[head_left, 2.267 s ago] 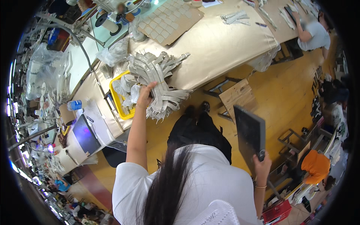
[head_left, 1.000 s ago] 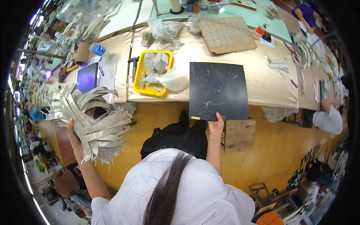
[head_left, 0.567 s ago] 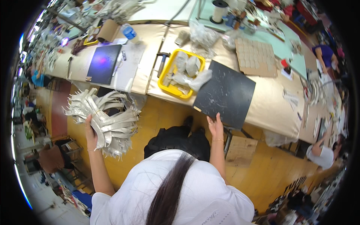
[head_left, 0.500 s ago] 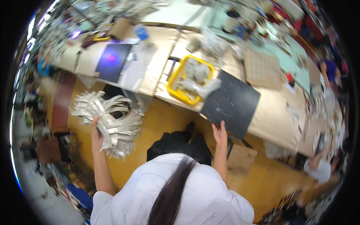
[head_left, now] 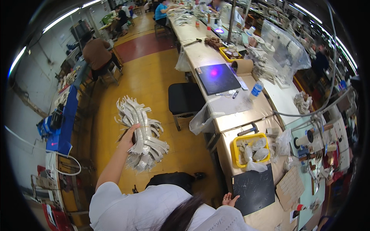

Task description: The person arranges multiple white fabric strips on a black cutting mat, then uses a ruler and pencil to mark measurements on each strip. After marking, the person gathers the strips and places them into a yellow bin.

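Observation:
My left hand (head_left: 130, 137) is closed round the middle of a thick bundle of pale, shiny strips (head_left: 143, 133), held over the yellow floor. The strips' loose ends fan out above and below the grip. At the table's near edge, my right hand (head_left: 230, 199) is palm up with its fingers apart and nothing in it. It lies beside the left edge of a black cutting mat (head_left: 254, 189); whether it touches the mat I cannot tell. Just beyond the mat stands a yellow plastic basket (head_left: 233, 152) holding plastic bags and small pale pieces.
A hammer (head_left: 248, 129) lies behind the basket. Farther along the table are a second dark mat (head_left: 225, 79) and a water bottle (head_left: 256, 89). A black stool (head_left: 186, 98) stands beside the table. A person in brown (head_left: 96, 54) sits at the left, near a blue bench (head_left: 65, 131).
My view has swung left along the table, bringing the aisle and the stool into sight. The left hand still holds the strips; the right hand stays near the mat's edge.

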### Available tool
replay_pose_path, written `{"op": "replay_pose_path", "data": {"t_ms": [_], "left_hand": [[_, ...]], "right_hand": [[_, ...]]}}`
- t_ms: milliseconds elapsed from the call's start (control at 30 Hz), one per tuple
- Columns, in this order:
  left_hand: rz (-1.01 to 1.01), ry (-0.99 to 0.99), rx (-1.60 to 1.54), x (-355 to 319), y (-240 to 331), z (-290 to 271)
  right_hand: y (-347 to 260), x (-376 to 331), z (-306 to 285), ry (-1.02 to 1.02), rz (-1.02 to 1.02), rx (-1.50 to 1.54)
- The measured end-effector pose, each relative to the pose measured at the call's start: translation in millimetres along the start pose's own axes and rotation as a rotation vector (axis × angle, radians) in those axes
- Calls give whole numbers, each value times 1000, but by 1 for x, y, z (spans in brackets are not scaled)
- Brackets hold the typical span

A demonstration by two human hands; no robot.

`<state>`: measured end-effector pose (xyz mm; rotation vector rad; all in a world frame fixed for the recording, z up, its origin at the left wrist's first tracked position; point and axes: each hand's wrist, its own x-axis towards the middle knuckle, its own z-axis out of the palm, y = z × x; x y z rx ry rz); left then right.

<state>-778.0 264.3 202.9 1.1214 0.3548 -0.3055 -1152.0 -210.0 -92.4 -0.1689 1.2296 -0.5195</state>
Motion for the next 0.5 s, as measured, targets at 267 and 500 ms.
{"op": "replay_pose_path", "data": {"t_ms": [267,500], "left_hand": [[79,245,-87,-61,22,-94],[248,412,-113,-55,38,-216]], "right_hand": [[33,-31,26,28,32,-249],[160,-53,105,-316,309,-777]]}}
